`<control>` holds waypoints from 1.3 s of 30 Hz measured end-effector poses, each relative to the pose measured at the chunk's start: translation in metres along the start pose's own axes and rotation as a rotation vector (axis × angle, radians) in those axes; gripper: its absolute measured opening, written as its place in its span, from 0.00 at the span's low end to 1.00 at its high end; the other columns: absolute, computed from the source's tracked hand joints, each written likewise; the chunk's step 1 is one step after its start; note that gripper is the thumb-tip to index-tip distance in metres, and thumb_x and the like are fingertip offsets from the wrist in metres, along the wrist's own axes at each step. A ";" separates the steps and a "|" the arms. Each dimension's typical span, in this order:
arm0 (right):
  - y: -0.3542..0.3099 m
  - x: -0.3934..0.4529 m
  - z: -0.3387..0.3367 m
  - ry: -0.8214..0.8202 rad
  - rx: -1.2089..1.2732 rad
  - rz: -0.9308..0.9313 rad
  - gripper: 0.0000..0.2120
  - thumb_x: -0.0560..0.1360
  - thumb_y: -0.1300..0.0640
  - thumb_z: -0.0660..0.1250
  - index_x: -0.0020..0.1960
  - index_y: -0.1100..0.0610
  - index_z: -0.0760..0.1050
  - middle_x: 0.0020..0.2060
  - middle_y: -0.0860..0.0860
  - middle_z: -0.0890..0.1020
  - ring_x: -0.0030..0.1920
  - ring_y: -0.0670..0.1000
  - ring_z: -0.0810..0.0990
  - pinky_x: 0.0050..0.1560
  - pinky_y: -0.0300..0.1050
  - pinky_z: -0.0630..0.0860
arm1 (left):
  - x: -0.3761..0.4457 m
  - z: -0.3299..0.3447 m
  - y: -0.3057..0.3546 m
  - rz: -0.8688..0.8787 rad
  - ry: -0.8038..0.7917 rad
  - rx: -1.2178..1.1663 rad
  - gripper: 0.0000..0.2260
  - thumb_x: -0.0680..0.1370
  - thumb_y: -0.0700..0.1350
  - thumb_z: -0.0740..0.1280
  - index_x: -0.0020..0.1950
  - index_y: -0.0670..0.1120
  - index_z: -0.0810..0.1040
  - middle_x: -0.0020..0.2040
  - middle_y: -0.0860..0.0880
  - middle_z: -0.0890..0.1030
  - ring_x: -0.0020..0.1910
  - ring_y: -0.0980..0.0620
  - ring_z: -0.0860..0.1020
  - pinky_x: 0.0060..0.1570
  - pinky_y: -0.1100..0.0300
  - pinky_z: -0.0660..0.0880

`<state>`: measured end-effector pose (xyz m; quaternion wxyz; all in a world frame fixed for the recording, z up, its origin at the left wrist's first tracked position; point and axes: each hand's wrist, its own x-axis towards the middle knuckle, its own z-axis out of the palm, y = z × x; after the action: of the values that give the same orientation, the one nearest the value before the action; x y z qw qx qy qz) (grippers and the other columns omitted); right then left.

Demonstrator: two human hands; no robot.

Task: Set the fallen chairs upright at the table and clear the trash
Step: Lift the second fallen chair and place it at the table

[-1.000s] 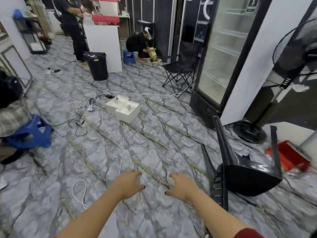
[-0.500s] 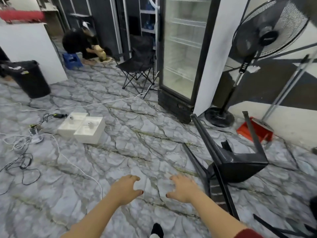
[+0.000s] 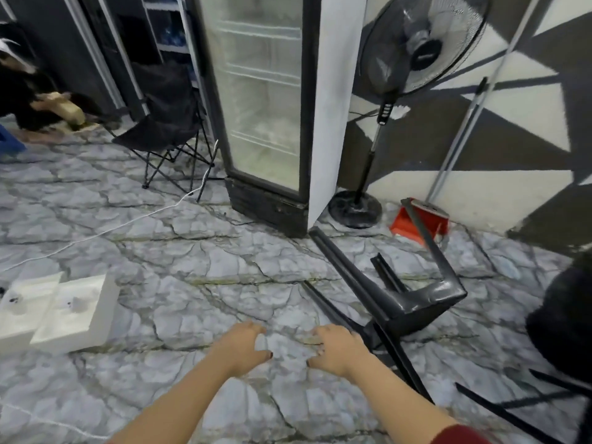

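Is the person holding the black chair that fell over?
No, both the left hand and the right hand hang empty above the floor, with the fallen black chair lying untouched beside them.

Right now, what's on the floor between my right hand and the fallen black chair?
Nothing: in the head view the right hand sits just left of the fallen black chair, with only bare marble floor showing between them.

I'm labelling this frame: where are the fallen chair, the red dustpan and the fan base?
fallen chair (image 3: 416, 304): head view, seat edge.
red dustpan (image 3: 405, 221): head view, red pan.
fan base (image 3: 355, 208): head view, round foot.
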<state>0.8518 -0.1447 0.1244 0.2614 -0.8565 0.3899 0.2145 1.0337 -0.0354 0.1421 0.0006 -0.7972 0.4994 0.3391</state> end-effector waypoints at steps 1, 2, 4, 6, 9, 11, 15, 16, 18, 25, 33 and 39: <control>0.005 0.004 -0.005 0.010 0.023 0.031 0.34 0.71 0.38 0.62 0.71 0.51 0.58 0.70 0.53 0.65 0.69 0.57 0.63 0.67 0.58 0.59 | 0.014 -0.008 0.005 0.028 -0.020 0.016 0.27 0.75 0.58 0.63 0.71 0.51 0.63 0.71 0.48 0.66 0.68 0.49 0.66 0.65 0.55 0.67; 0.011 0.007 -0.010 0.020 0.048 0.063 0.34 0.71 0.38 0.62 0.71 0.51 0.58 0.70 0.53 0.64 0.69 0.57 0.62 0.68 0.58 0.58 | 0.029 -0.015 0.011 0.064 -0.046 0.040 0.27 0.75 0.58 0.63 0.71 0.50 0.63 0.71 0.48 0.66 0.68 0.49 0.66 0.65 0.55 0.67; 0.023 0.015 -0.022 0.051 0.087 0.133 0.34 0.71 0.39 0.62 0.72 0.52 0.57 0.71 0.53 0.64 0.70 0.58 0.61 0.69 0.59 0.57 | 0.061 -0.028 0.027 0.146 -0.089 0.107 0.28 0.74 0.59 0.63 0.71 0.51 0.62 0.71 0.49 0.67 0.68 0.49 0.67 0.65 0.56 0.67; 0.036 0.023 -0.036 0.086 0.121 0.206 0.34 0.72 0.39 0.61 0.72 0.53 0.57 0.70 0.54 0.64 0.70 0.58 0.62 0.69 0.59 0.57 | 0.094 -0.040 0.045 0.227 -0.131 0.175 0.28 0.74 0.59 0.63 0.71 0.52 0.63 0.71 0.49 0.68 0.68 0.49 0.67 0.64 0.56 0.67; 0.053 0.033 -0.050 0.120 0.215 0.330 0.33 0.72 0.40 0.62 0.71 0.53 0.57 0.69 0.54 0.65 0.69 0.58 0.63 0.68 0.59 0.58 | 0.141 -0.054 0.073 0.384 -0.184 0.303 0.27 0.74 0.58 0.63 0.71 0.51 0.63 0.71 0.49 0.68 0.69 0.49 0.66 0.65 0.56 0.66; 0.059 0.040 -0.056 0.174 0.287 0.417 0.32 0.72 0.41 0.62 0.70 0.52 0.59 0.68 0.54 0.67 0.68 0.58 0.64 0.68 0.58 0.60 | 0.168 -0.064 0.091 0.496 -0.209 0.359 0.26 0.74 0.57 0.63 0.71 0.51 0.64 0.71 0.50 0.68 0.69 0.50 0.65 0.66 0.57 0.65; 0.065 0.046 -0.067 0.229 0.409 0.585 0.30 0.72 0.42 0.63 0.69 0.52 0.61 0.66 0.54 0.68 0.66 0.58 0.66 0.65 0.56 0.63 | 0.210 -0.077 0.120 0.668 -0.300 0.450 0.27 0.72 0.58 0.63 0.69 0.52 0.65 0.69 0.51 0.69 0.68 0.50 0.66 0.66 0.54 0.66; 0.068 0.045 -0.068 0.249 0.446 0.631 0.30 0.72 0.42 0.63 0.70 0.52 0.60 0.67 0.53 0.68 0.66 0.58 0.66 0.66 0.57 0.63 | 0.218 -0.078 0.127 0.704 -0.316 0.490 0.26 0.72 0.58 0.63 0.69 0.53 0.66 0.68 0.51 0.70 0.67 0.50 0.68 0.65 0.53 0.67; 0.073 0.042 -0.067 0.300 0.535 0.725 0.31 0.72 0.41 0.62 0.71 0.50 0.59 0.68 0.52 0.67 0.67 0.57 0.65 0.67 0.57 0.62 | 0.233 -0.077 0.142 0.791 -0.346 0.589 0.24 0.72 0.57 0.63 0.67 0.52 0.68 0.65 0.49 0.73 0.64 0.48 0.70 0.61 0.53 0.69; 0.080 0.001 -0.020 0.367 0.772 1.002 0.32 0.72 0.40 0.62 0.71 0.51 0.58 0.68 0.53 0.67 0.68 0.56 0.64 0.67 0.55 0.63 | 0.237 -0.022 0.192 1.022 -0.484 0.774 0.25 0.73 0.57 0.64 0.68 0.51 0.67 0.67 0.49 0.71 0.66 0.48 0.69 0.63 0.52 0.68; 0.108 -0.037 0.055 0.403 0.983 1.113 0.30 0.73 0.42 0.62 0.72 0.51 0.58 0.70 0.52 0.65 0.69 0.55 0.63 0.67 0.54 0.64 | 0.228 0.054 0.226 1.060 -0.588 0.885 0.26 0.75 0.57 0.62 0.71 0.51 0.63 0.71 0.48 0.67 0.69 0.47 0.65 0.66 0.53 0.65; 0.150 -0.025 0.124 0.462 1.027 1.165 0.30 0.74 0.41 0.61 0.71 0.52 0.59 0.70 0.50 0.66 0.68 0.52 0.65 0.67 0.50 0.65 | 0.253 0.117 0.237 1.058 -0.633 0.815 0.25 0.75 0.55 0.62 0.70 0.51 0.64 0.70 0.50 0.67 0.69 0.50 0.65 0.67 0.54 0.64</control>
<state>0.6991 -0.1382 0.0007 0.3814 -0.3116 0.8673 -0.0722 0.8504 -0.3158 -0.0052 0.2771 -0.2504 0.8793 0.2957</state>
